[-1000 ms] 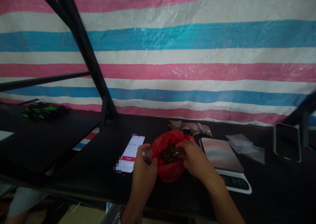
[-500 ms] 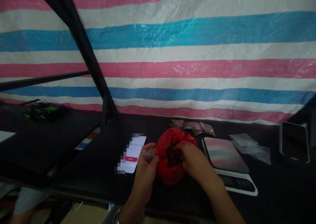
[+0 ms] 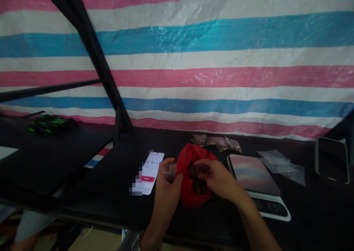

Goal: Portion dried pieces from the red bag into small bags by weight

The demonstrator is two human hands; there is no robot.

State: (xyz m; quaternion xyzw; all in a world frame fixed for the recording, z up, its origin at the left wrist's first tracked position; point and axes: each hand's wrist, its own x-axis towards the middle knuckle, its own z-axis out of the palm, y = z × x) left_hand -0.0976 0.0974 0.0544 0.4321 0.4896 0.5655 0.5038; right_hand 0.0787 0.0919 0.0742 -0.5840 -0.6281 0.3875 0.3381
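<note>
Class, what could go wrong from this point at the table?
The right hand is among the dark chunks in the red bag, so pieces might fall onto the table if the bag tips. The left hand holds a small clear bag close beside it; its narrow mouth could make chunks miss and scatter.

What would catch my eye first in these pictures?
A pink, white and blue striped tarp fills the view behind the black table. A red bag of dark chunks sits between the left hand, holding a clear bag, and the right hand. Left of it, a phone shows a timer.
</note>
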